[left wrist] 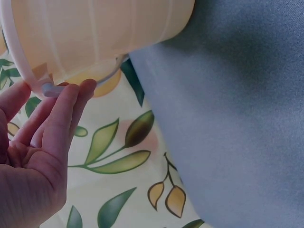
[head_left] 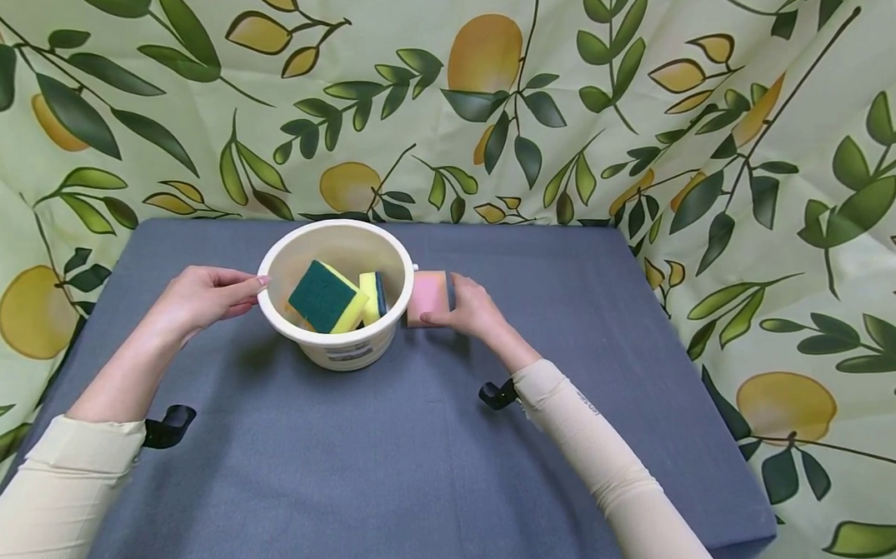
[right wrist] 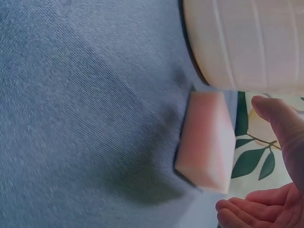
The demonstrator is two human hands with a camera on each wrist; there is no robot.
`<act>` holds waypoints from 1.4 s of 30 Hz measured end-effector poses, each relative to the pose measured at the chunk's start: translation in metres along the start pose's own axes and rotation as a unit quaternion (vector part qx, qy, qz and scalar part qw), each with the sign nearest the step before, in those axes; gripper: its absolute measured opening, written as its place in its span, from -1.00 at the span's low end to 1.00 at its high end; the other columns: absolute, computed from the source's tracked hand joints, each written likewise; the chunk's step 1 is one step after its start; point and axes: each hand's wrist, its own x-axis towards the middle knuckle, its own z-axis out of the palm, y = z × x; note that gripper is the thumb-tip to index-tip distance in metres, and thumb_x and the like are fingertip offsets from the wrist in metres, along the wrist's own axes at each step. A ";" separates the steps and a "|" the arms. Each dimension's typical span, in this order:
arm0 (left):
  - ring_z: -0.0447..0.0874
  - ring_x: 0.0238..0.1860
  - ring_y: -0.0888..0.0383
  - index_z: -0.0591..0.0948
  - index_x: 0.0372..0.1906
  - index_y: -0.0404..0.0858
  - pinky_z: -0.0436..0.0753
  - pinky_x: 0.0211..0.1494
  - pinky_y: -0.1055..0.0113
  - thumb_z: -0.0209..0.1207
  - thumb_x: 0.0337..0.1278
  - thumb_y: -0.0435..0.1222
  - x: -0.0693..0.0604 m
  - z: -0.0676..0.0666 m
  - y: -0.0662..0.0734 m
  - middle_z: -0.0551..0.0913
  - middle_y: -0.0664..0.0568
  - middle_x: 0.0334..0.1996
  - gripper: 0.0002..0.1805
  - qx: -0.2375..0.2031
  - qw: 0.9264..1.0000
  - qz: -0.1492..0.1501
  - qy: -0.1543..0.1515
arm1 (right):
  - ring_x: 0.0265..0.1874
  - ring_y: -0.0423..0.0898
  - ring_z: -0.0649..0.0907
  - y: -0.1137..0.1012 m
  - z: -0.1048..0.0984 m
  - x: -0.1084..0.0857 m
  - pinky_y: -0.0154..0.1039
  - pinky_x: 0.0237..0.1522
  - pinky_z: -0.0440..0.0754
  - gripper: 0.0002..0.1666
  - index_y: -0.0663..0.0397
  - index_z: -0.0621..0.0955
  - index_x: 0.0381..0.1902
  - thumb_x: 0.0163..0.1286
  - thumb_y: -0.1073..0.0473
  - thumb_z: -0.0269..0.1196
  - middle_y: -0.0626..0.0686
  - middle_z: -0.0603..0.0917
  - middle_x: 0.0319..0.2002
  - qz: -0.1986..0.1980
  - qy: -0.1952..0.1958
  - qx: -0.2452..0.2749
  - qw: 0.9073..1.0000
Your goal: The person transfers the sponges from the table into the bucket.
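A cream plastic bucket (head_left: 311, 342) stands towards the back of the table. My left hand (head_left: 207, 297) pinches its left rim between thumb and fingers; in the left wrist view the fingertips are by the handle's joint. Inside lie a yellow sponge with a dark green scouring side (head_left: 323, 297) and another yellow sponge (head_left: 370, 299) with a dark side. A pink sponge block (right wrist: 204, 140) rests on the table just right of the bucket. Over its right side hovers my right hand (head_left: 473, 310), thumb and fingers spread; the right wrist view shows them apart from the sponge.
Blue-grey cloth covers the table (head_left: 396, 465). A curtain (head_left: 410, 106) printed with lemons and leaves hangs behind and along the right side. Dark straps (head_left: 171, 427) stick out at both cuffs.
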 end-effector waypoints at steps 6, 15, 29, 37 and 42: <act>0.65 -0.23 0.37 0.44 0.25 -0.53 0.68 -0.06 0.34 0.14 0.24 0.17 0.000 0.000 0.000 0.53 -0.38 0.15 -0.15 0.005 1.000 0.000 0.001 | 0.03 0.13 0.53 -0.002 0.011 0.001 0.01 0.06 0.56 0.11 0.31 0.29 0.38 0.06 -0.18 0.49 0.28 0.52 0.11 -0.009 0.020 0.015 1.000; 0.67 -0.19 0.30 0.44 0.26 -0.52 0.66 -0.01 0.28 0.13 0.25 0.17 -0.001 0.001 0.001 0.52 -0.39 0.15 -0.16 0.007 1.000 -0.004 0.003 | -0.03 0.15 0.54 -0.006 0.024 0.004 0.01 0.02 0.58 0.19 0.32 0.23 0.39 0.00 -0.21 0.51 0.30 0.49 0.09 -0.006 0.032 0.008 0.999; 0.66 -0.20 0.32 0.47 0.23 -0.51 0.67 -0.02 0.28 0.13 0.25 0.16 0.000 0.002 0.000 0.56 -0.36 0.11 -0.18 0.007 1.000 0.003 0.007 | 0.08 0.22 0.54 -0.010 0.036 0.010 0.06 0.07 0.58 0.35 0.37 0.15 0.43 -0.08 -0.24 0.53 0.34 0.46 0.16 0.032 0.053 -0.014 0.998; 0.66 -0.21 0.33 0.47 0.23 -0.52 0.68 -0.04 0.32 0.14 0.25 0.16 0.000 0.002 0.001 0.55 -0.37 0.12 -0.18 0.005 1.000 0.003 0.006 | 0.13 0.24 0.51 -0.011 0.040 0.014 0.05 0.13 0.56 0.39 0.43 0.11 0.44 -0.08 -0.24 0.53 0.38 0.43 0.20 0.037 0.051 -0.025 0.998; 0.66 -0.21 0.32 0.46 0.23 -0.52 0.69 -0.04 0.31 0.14 0.24 0.16 -0.001 0.001 0.001 0.56 -0.36 0.12 -0.17 0.007 1.000 0.000 0.006 | 0.08 0.23 0.53 -0.012 0.039 0.014 0.05 0.10 0.57 0.28 0.44 0.15 0.42 -0.02 -0.18 0.51 0.36 0.46 0.15 0.036 0.053 -0.029 0.998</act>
